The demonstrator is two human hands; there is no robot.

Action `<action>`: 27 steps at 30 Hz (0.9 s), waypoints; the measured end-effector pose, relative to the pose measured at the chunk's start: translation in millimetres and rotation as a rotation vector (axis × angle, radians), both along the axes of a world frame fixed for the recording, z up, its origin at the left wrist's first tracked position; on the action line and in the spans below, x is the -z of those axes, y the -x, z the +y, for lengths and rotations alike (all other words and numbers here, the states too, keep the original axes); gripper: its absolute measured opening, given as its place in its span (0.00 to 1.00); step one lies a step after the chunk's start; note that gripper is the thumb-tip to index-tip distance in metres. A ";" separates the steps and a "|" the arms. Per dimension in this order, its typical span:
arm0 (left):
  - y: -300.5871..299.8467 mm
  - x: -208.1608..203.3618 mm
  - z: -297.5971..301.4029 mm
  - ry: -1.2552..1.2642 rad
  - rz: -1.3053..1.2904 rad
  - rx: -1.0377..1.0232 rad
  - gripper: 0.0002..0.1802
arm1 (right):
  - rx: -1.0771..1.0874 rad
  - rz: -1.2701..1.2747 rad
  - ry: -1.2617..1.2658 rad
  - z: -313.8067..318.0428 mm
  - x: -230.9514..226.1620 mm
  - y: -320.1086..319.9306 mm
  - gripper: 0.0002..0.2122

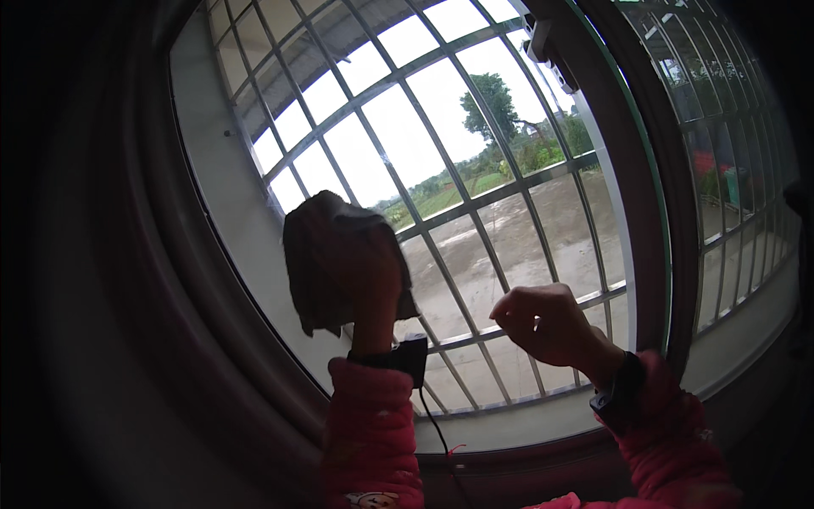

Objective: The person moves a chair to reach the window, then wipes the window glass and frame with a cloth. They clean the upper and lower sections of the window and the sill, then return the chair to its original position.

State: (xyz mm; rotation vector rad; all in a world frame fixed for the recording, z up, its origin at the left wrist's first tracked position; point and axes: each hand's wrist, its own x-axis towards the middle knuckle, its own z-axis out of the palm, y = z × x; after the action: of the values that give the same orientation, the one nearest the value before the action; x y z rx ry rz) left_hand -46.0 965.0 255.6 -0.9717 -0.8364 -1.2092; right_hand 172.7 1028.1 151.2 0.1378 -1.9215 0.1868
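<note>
A dark grey cloth (309, 284) is spread under my left hand (373, 276), up against the left part of the window (432, 110). That hand grips the cloth from the near side, and the fingers are hard to make out in the shade. My right hand (551, 327) is raised before the lower right of the same pane. Its fingers curl loosely inward with a small gap of light between them, and nothing shows in them. Both wrists carry black bands, and red patterned sleeves cover my forearms.
Metal bars (475, 208) form a grid across the window. A dark frame upright (649, 212) with a latch (543, 51) stands to the right. From the left wrist hangs a black cable (437, 428). Outside are bare ground and a tree (490, 106).
</note>
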 end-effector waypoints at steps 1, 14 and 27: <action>-21.9 -7.0 8.2 0.107 -0.007 0.084 0.23 | -0.020 -0.039 -0.031 -3.8 8.5 -3.4 0.04; -82.3 148.1 78.6 0.615 0.123 0.322 0.28 | -0.129 -0.264 0.440 -37.1 116.6 -29.7 0.03; 72.6 290.0 -14.4 0.035 -0.602 0.429 0.21 | 0.059 -0.461 0.983 -85.9 172.7 -34.8 0.04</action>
State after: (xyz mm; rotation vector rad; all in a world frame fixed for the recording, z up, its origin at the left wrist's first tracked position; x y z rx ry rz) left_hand -118.5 950.6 -34.4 -0.8445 -1.1523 -1.9154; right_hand 207.4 942.2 -21.5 -0.6667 -2.0568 1.1672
